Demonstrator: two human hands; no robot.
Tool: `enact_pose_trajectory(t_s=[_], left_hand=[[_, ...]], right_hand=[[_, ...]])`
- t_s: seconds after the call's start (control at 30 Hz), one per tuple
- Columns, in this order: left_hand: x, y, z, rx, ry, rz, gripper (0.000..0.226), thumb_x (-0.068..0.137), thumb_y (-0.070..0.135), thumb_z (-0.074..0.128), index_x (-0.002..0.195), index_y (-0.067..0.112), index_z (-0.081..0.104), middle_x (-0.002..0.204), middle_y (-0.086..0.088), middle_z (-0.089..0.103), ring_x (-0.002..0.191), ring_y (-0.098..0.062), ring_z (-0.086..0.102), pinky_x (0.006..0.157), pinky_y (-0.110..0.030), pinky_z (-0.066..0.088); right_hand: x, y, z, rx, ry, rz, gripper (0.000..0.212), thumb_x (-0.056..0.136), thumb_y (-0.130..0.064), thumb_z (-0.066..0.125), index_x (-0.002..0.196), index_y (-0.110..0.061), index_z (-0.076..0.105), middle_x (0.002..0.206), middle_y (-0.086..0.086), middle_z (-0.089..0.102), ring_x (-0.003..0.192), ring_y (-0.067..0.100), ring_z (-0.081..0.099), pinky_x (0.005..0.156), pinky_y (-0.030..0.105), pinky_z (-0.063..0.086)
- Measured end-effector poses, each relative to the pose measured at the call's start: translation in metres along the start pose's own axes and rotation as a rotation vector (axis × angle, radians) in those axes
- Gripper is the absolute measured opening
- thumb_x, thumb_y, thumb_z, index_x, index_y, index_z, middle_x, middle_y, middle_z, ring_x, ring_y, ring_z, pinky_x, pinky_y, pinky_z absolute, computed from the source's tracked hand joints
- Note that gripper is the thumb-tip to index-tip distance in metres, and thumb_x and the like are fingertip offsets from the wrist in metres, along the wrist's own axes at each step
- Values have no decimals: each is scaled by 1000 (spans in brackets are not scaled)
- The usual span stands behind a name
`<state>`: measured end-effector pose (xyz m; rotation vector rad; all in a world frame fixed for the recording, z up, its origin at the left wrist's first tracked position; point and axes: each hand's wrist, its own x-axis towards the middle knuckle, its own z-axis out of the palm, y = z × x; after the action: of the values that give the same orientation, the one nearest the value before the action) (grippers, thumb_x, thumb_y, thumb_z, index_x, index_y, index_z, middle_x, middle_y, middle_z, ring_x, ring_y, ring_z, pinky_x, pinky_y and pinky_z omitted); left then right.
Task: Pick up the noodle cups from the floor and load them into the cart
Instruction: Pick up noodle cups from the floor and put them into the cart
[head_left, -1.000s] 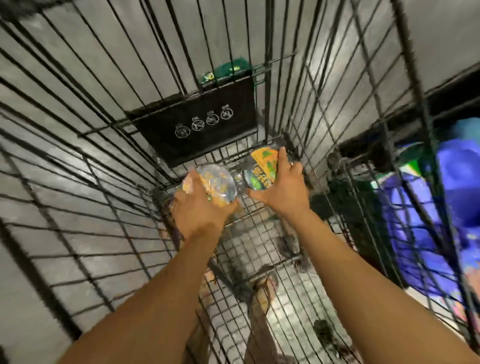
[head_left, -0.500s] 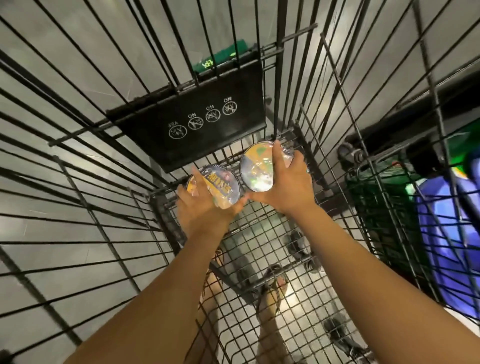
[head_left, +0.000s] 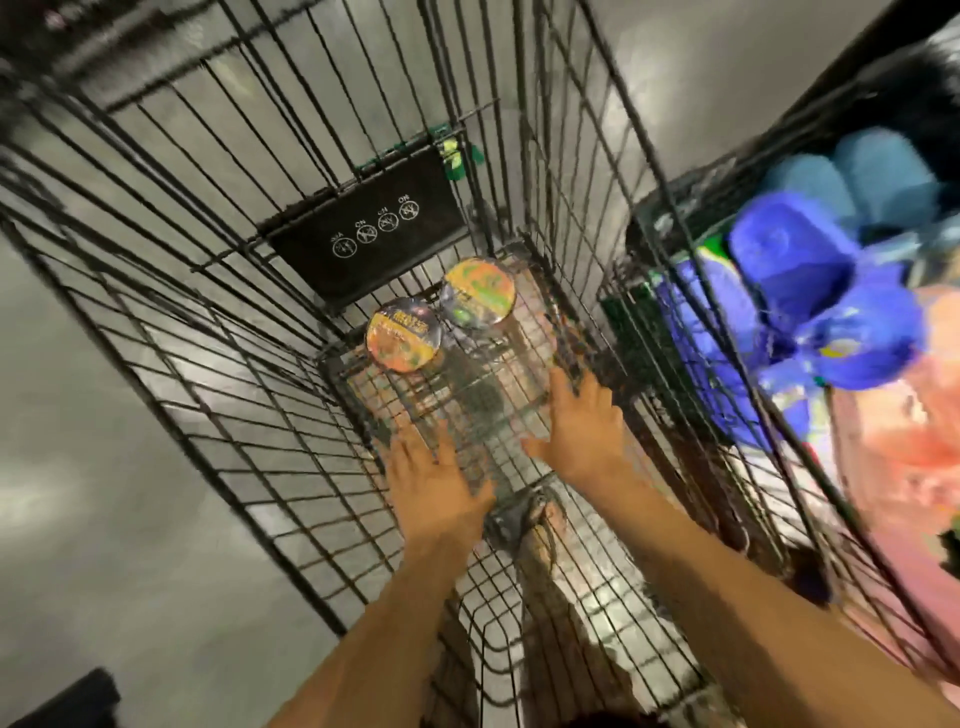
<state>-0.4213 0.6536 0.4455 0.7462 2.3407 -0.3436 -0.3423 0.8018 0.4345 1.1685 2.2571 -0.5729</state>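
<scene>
Fingers (head_left: 563, 385) straight, left hand (head_left: 436, 483), right hand (head_left: 582, 434); noodle cups (head_left: 402, 338) (head_left: 478, 293) in cart (head_left: 483, 384).

A black panel (head_left: 363, 244) on the far wall of the cart (head_left: 234, 364) carries a row of four white round symbols. Over three of them small white letters show as "ON", that is "NO" upside down. The word over the leftmost symbol is too blurred to read. The lids of the left noodle cup (head_left: 402, 338) and the right noodle cup (head_left: 478, 293) bear print that is illegible.
</scene>
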Motion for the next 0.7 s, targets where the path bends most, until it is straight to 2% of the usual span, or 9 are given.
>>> enact_pose_trajectory(t_s=[0.13,0.23,0.37,0.57,0.7], left_hand=[[-49,6,15,64,-18,81,94,89,73,30,154,19,-11,158,-23,-16,145,-41,-16,119,-51,0],[-70,7,15,112,-17,154,93,88,76,26,154,21,-13,159,-21,-13,146,-39,-15,119,-51,-4],[-99,5,13,153,43,315,91,90,74,22,154,19,-12,160,-20,-9,147,-37,-11,120,-49,-1],[-144,-8,13,162,113,592,88,91,71,27,155,20,-5,161,-17,-5,148,-34,-8,121,-47,2],[-171,-21,24,228,166,778,88,91,71,26,155,19,-4,162,-16,-5,148,-33,-9,120,-47,3]], right_hand=[[-64,25,13,24,-22,46,98,85,-62,58,154,-20,1,154,24,15,141,40,20,113,50,22],[-102,37,20,47,-27,68,97,86,-63,55,155,-20,2,156,24,13,142,41,17,113,50,22],[-149,47,29,91,17,116,94,88,-64,50,154,-15,5,155,24,15,140,39,21,113,47,25],[-236,45,55,305,313,222,83,90,-60,50,153,-17,17,152,18,24,139,35,22,112,44,24],[-298,38,99,493,488,427,88,86,-63,54,154,-16,21,153,23,24,141,39,21,113,47,21]])
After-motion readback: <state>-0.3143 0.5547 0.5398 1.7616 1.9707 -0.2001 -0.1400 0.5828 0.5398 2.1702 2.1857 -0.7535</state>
